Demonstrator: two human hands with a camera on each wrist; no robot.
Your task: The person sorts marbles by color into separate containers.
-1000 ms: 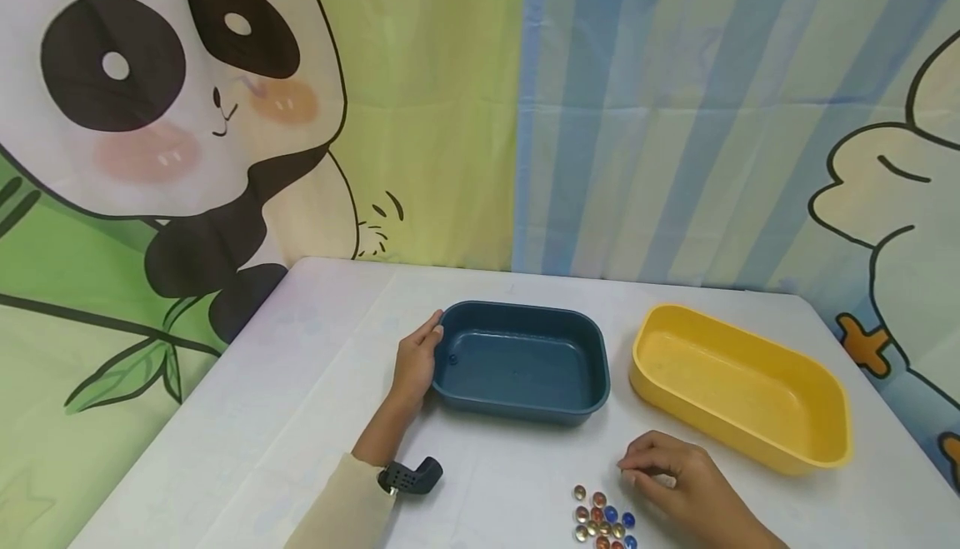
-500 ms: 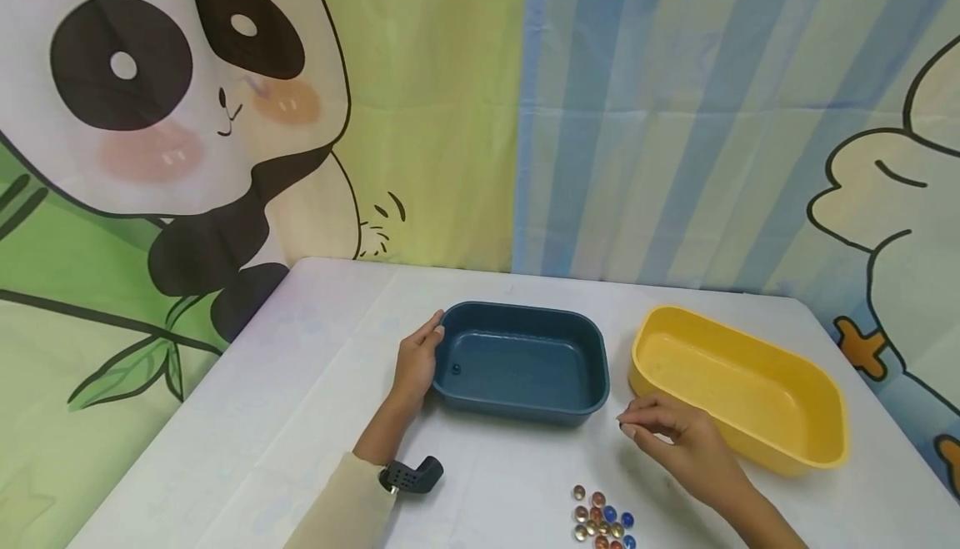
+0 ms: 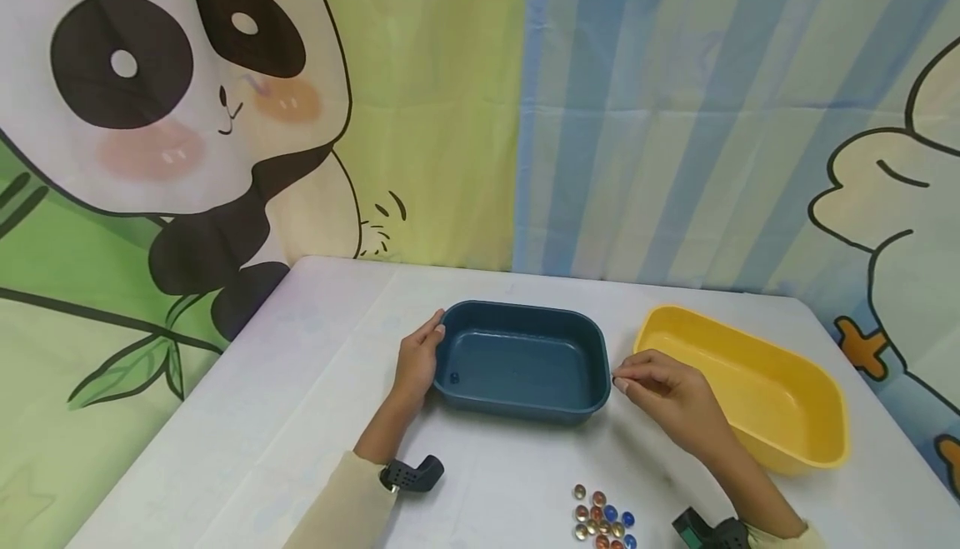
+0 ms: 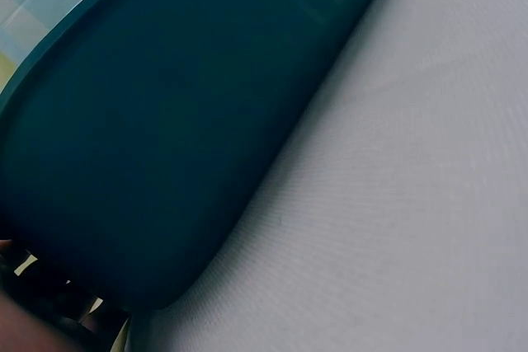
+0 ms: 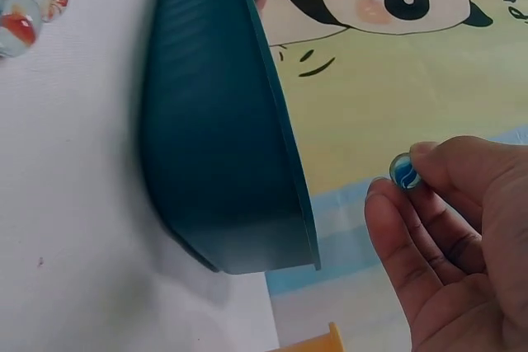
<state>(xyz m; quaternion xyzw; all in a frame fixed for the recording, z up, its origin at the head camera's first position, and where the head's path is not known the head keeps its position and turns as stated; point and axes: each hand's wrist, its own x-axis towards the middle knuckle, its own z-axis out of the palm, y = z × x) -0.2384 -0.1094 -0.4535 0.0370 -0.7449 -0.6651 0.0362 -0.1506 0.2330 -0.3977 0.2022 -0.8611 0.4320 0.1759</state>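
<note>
My right hand [image 3: 670, 395] pinches a small glass marble [image 5: 405, 171] between thumb and fingertips. The right wrist view shows it clear with a blue swirl. This hand is just off the right end of a dark blue rectangular basin [image 3: 517, 370], level with its rim. At the basin's left end, my left hand [image 3: 415, 361] holds its side, fingers along the outer wall; the left wrist view shows them only partly, at the lower left corner. One dark marble [image 3: 454, 377] lies inside the basin, near its left end. Several marbles [image 3: 603, 524], amber, red and blue, are grouped on the white table.
A yellow basin [image 3: 787, 399] stands at the right, angled, partly behind my right hand and forearm. The white tabletop [image 3: 300, 424] ends at a printed curtain [image 3: 450, 116] behind. Both wrists carry dark straps.
My right hand has risen from beside the marble group, moving away from me to the blue basin's right rim with the pinched marble. My left hand stays on the basin.
</note>
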